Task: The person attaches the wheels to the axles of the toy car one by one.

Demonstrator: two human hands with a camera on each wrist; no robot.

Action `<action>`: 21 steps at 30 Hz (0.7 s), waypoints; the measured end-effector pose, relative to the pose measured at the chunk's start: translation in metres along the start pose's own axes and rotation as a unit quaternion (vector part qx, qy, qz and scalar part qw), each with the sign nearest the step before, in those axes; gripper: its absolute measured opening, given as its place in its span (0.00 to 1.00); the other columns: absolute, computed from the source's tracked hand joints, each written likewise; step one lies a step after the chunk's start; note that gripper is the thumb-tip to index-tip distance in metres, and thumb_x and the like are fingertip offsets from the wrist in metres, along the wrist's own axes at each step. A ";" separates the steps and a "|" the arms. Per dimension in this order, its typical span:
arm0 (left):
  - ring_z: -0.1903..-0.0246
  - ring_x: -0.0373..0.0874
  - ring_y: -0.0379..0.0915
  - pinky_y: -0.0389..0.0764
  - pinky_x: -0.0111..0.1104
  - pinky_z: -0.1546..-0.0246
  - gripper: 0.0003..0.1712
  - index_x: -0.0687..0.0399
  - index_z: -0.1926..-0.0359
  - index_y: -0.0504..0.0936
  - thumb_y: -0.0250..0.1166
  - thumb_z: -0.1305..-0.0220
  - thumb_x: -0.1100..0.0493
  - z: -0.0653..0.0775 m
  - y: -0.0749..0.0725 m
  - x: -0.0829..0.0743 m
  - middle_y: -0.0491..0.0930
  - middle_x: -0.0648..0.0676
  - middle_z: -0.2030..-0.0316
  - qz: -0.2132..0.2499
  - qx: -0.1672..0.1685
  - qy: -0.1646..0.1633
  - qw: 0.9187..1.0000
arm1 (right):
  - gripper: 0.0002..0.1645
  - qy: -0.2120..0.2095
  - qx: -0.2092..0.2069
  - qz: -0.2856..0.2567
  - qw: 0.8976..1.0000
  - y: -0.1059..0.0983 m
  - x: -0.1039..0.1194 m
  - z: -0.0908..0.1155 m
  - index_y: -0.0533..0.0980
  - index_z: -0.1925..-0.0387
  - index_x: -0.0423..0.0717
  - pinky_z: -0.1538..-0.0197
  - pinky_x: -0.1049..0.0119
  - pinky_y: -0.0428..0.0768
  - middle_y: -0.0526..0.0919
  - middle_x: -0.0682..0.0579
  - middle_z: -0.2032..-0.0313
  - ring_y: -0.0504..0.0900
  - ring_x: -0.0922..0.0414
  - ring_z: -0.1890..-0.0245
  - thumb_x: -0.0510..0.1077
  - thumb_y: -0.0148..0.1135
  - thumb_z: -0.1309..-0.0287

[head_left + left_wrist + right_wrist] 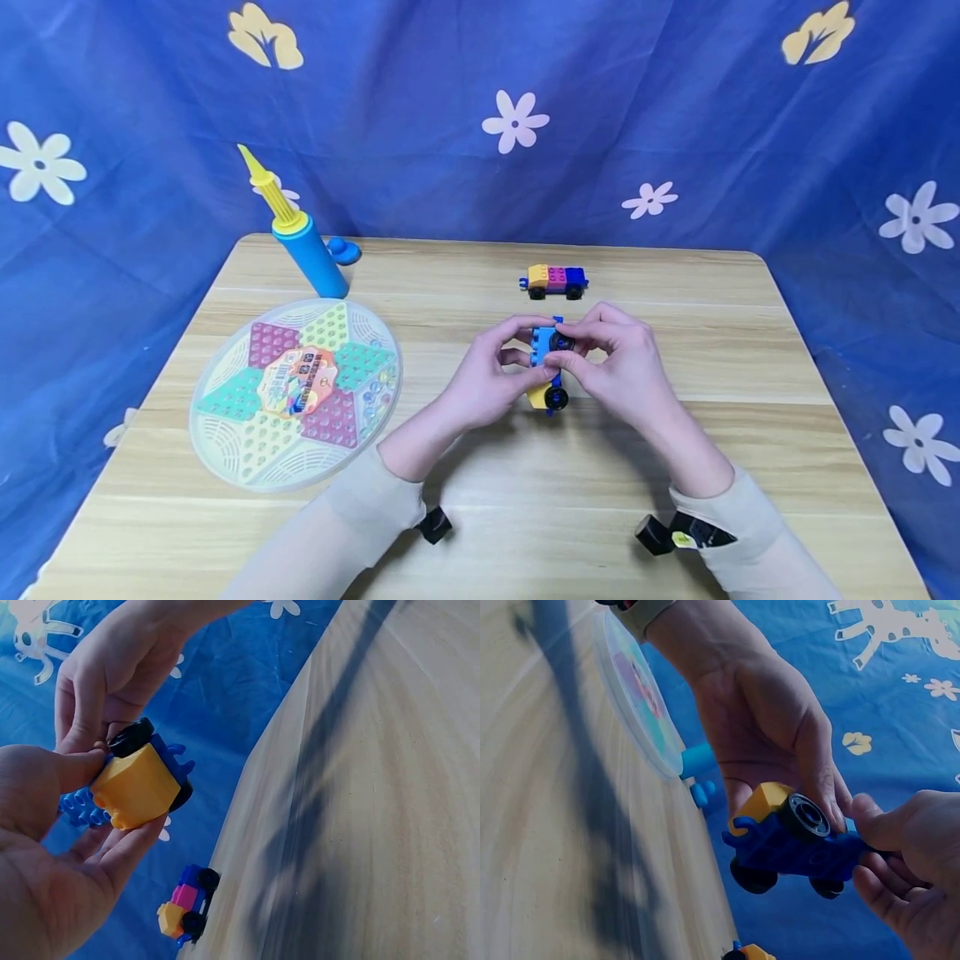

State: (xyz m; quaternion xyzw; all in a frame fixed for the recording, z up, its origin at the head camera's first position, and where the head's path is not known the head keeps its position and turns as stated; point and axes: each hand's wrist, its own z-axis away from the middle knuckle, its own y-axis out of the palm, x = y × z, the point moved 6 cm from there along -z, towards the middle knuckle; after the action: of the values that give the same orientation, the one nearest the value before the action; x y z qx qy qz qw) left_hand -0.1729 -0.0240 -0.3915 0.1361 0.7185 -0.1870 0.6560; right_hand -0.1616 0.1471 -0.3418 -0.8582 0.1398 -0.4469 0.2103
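Observation:
Both hands hold a toy block car (543, 340) above the table, tipped on its side in the head view. It has a blue wheeled base (802, 851), a yellow sloped block (139, 791) at one end and light blue studded blocks beside it. My left hand (487, 379) grips the car by its blocks, thumb on one side and fingers on the other. With thumb and fingers, my right hand (626, 358) pinches the base at the light blue end, around a black wheel. That wheel is partly hidden by the fingers in the right wrist view.
Farther back on the table (750, 333) stands another block car (556, 279), yellow, pink and dark blue. At left lies a round Chinese checkers board (225, 450) with marbles. Behind it stands a blue and yellow hand pump (311, 254), beside a small blue piece (343, 251).

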 end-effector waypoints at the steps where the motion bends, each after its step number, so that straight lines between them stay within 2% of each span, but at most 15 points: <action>1: 0.60 0.53 0.85 0.88 0.44 0.55 0.30 0.45 0.32 0.79 0.74 0.33 0.67 0.000 0.000 0.000 0.78 0.58 0.45 0.000 0.000 0.000 1.000 | 0.21 0.001 0.000 -0.002 1.000 0.001 0.000 0.000 0.90 0.56 0.38 0.62 0.71 0.85 0.82 0.57 0.69 0.83 0.60 0.69 0.32 0.87 0.55; 10: 0.61 0.52 0.87 0.88 0.39 0.59 0.29 0.43 0.34 0.80 0.74 0.32 0.67 0.002 -0.002 0.000 0.78 0.56 0.46 0.017 0.006 -0.014 1.000 | 0.21 -0.006 -0.012 -0.023 1.000 0.005 -0.002 0.001 0.90 0.57 0.38 0.63 0.69 0.86 0.84 0.56 0.69 0.87 0.58 0.69 0.30 0.87 0.57; 16: 0.59 0.52 0.84 0.88 0.42 0.57 0.30 0.42 0.32 0.79 0.74 0.32 0.66 0.003 -0.004 -0.005 0.78 0.54 0.45 -0.024 0.003 0.004 1.000 | 0.20 0.005 -0.021 -0.028 0.999 0.005 -0.002 0.003 0.90 0.57 0.39 0.62 0.71 0.86 0.84 0.56 0.67 0.86 0.58 0.70 0.33 0.87 0.56; 21: 0.57 0.52 0.82 0.89 0.42 0.62 0.32 0.40 0.29 0.78 0.73 0.31 0.64 0.004 -0.006 -0.007 0.77 0.54 0.43 -0.057 0.002 0.017 0.998 | 0.20 -0.004 -0.028 -0.027 0.999 0.005 -0.002 0.006 0.90 0.56 0.41 0.61 0.71 0.85 0.85 0.56 0.64 0.84 0.58 0.69 0.34 0.87 0.54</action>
State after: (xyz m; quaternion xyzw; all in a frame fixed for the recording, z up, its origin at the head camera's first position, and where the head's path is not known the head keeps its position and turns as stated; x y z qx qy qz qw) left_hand -0.1715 -0.0305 -0.3841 0.0996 0.7354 -0.2233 0.6320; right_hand -0.1579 0.1452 -0.3484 -0.8689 0.1287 -0.4450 0.1744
